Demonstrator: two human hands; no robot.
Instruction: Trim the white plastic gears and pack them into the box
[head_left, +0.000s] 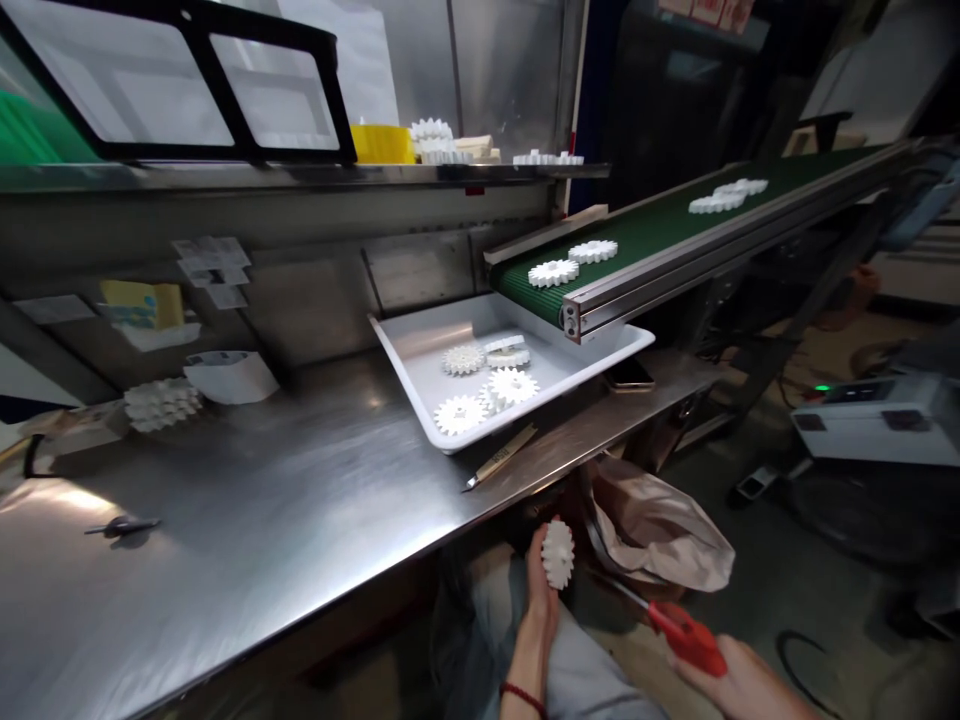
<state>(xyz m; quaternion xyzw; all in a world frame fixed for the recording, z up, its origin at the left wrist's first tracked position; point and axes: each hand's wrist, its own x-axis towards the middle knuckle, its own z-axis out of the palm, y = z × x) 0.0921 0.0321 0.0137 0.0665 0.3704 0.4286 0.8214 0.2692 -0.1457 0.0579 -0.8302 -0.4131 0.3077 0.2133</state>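
Low in front of my lap, my left hand (540,572) is closed around a white toothed gear (558,555), its flat face turned to the right. To the right, my right hand (739,675) grips a red-handled tool with a thin metal shaft (688,638). The shaft points toward the gear but stays apart from it; its exact kind is unclear. Several similar white gears (460,413) lie in a white tray (409,392) on the steel bench (322,490). A wooden-handled knife (504,455) rests in front of the tray.
A green conveyor belt (637,225) slopes down over the tray, carrying several gears (553,272). An open paper bag (660,525) hangs below the bench edge. Stacked gears (161,403) and a small metal tool (124,526) sit at left. A phone-like dark object (630,376) lies right of the tray.
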